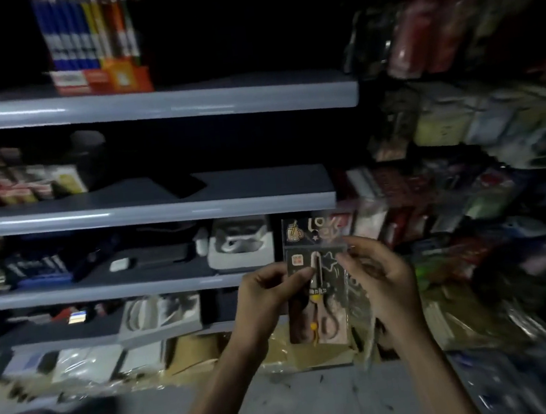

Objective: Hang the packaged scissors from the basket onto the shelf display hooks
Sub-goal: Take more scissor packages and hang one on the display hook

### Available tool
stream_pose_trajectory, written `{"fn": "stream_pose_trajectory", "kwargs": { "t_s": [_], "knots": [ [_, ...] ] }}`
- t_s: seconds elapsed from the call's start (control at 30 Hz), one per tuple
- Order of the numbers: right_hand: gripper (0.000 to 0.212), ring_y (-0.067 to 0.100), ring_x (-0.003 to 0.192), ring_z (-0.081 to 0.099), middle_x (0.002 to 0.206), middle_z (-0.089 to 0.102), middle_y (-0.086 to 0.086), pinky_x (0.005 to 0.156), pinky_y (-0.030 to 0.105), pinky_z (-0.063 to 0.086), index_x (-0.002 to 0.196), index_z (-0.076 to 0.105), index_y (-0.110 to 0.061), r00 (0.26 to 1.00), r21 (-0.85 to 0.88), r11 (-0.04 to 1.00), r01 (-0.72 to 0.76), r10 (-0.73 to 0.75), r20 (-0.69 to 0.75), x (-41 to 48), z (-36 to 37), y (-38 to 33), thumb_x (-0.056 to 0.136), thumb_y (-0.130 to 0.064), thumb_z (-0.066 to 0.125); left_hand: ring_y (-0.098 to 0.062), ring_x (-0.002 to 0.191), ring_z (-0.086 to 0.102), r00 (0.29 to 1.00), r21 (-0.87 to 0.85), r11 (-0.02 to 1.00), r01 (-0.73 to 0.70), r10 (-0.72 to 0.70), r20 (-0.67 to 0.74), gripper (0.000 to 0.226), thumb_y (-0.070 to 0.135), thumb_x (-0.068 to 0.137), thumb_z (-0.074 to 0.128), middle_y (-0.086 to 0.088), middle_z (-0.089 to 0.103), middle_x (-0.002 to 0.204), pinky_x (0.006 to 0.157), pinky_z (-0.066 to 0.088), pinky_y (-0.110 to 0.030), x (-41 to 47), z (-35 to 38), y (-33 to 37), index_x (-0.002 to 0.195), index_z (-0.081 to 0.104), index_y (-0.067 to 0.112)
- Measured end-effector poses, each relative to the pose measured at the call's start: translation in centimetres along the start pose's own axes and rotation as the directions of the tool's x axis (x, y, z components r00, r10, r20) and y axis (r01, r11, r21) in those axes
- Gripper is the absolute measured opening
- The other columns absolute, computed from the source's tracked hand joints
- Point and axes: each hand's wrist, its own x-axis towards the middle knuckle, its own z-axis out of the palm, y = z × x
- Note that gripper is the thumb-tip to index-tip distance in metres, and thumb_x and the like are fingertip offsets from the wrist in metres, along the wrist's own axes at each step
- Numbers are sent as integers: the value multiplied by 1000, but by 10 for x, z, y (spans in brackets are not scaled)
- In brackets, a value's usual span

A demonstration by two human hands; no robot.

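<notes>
From the head camera, both hands are raised in front of dim shop shelving and hold one scissors pack [317, 279] upright between them. The left hand [267, 299] pinches the pack's left edge, its thumb laid across the front of the card beside the closed blades. The right hand [380, 280] grips the right edge near the top, fingers curled onto the clear plastic wrap. The pack is a dark card with a cup drawing and pale lettering at its top; the scissors inside point blades up, with pinkish handles low down and a yellow bit at the pivot. More clear wrapping hangs at the pack's right side under the right hand; whether it is a second pack cannot be told.

The pack is held in the air, in front of the right end of the grey shelves [165, 213]. A pen box [96, 47] stands on the top shelf at the left. To the right, hanging packets [474, 160] crowd the wall, blurred. The floor [300, 404] below is grey.
</notes>
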Motion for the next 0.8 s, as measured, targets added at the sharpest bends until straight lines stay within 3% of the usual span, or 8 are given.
{"fn": "stream_pose_trajectory", "kwargs": {
  "t_s": [0.1,0.27,0.43,0.57,0.63,0.7,0.8],
  "knots": [
    [14,7,97,74,99,80,-8,80,18,56,99,80,-24,1000,10,1000,-5,4,12,24,-50,1,90,-13,77,-27,72,67,998,2,1000,-6,6,68,42,28,82,78,-31,71,89,65,56,-27,20,55,-5,91,71,-12],
    [8,5,93,73,96,79,-10,78,15,54,97,78,-19,999,-25,998,49,-50,-20,58,-111,1,92,-13,75,-18,71,69,989,48,999,1,-8,145,19,17,89,78,-18,74,80,63,53,-22,50,124,-10,84,76,-2],
    [10,7,95,75,96,80,-7,78,18,56,99,80,-17,995,14,1000,12,-11,-102,89,-143,9,90,-19,76,-24,85,76,978,94,993,-65,45,202,26,23,86,78,-14,79,92,75,59,-29,78,163,-9,95,78,-1],
    [11,7,97,74,97,80,-8,81,21,58,100,81,-20,992,10,1000,11,-10,-129,117,-157,14,90,-22,76,-26,101,76,976,64,986,-154,142,164,25,22,90,74,-9,80,103,87,61,-38,112,175,-2,110,77,9],
    [11,6,97,74,98,80,-9,82,21,58,101,80,-20,990,-2,1000,14,-15,-138,130,-159,16,91,-21,76,-30,98,75,970,56,975,-214,205,133,20,23,91,75,-10,79,99,86,60,-43,131,179,3,107,78,11],
    [13,6,98,74,99,80,-10,80,20,57,103,80,-19,987,-2,1000,3,-4,-158,145,-159,17,91,-21,76,-27,92,75,966,38,972,-233,227,124,9,14,95,73,-9,79,93,82,60,-41,151,184,6,100,79,11],
    [15,5,99,74,99,80,-11,80,17,56,105,80,-18,981,-29,1000,6,-12,-193,165,-159,17,91,-23,76,-24,88,76,969,20,974,-226,222,106,8,10,96,71,-8,80,90,78,61,-37,176,196,8,97,79,7]
  ]
}}
